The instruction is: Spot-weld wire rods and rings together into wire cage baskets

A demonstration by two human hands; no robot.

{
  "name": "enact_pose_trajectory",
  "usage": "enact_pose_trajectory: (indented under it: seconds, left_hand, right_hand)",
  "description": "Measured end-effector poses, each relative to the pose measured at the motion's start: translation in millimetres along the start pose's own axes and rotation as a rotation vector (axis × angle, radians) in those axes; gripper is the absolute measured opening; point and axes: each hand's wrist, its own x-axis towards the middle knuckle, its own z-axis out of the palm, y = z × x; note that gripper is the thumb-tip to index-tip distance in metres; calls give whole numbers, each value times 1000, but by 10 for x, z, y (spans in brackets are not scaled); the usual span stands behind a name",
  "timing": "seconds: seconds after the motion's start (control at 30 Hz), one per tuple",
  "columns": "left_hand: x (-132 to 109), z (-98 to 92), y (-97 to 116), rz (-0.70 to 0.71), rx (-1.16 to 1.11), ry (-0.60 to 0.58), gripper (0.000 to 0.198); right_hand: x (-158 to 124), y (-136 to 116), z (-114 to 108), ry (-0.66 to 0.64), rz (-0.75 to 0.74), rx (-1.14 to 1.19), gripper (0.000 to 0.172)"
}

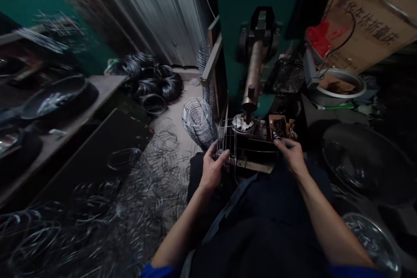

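Note:
My left hand (214, 166) is closed round the lower left side of a small wire frame (235, 139) made of thin bent metal rods. The frame is held upright in front of a green machine (233, 21) with a thick metal arm (254, 74). Below the arm's tip is a round holder (243, 124) with whitish material on it. To the right, my right hand (291, 154) has thumb and forefinger pinched together at the front of the machine. Whatever lies between those fingertips is too small and dark to name.
Stacked wire baskets (197, 117) stand left of the machine, beside black wire coils (156, 80). Loose wire pieces (130, 208) cover the floor. A metal bowl (340, 95), a large dark basin (371, 160) and a bowl of small metal parts (371, 234) are on the right.

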Motion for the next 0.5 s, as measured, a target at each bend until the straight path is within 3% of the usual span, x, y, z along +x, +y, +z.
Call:
enact_pose_trajectory:
  seconds: [0.33,0.5]
  left_hand:
    - [242,172,-162,-41,13,-6,71]
    - [369,272,-187,-71,49,-6,81]
  right_hand:
    - [184,-110,-1,-55,-34,-111,59]
    - [333,-31,33,-103,-66,-160,56]
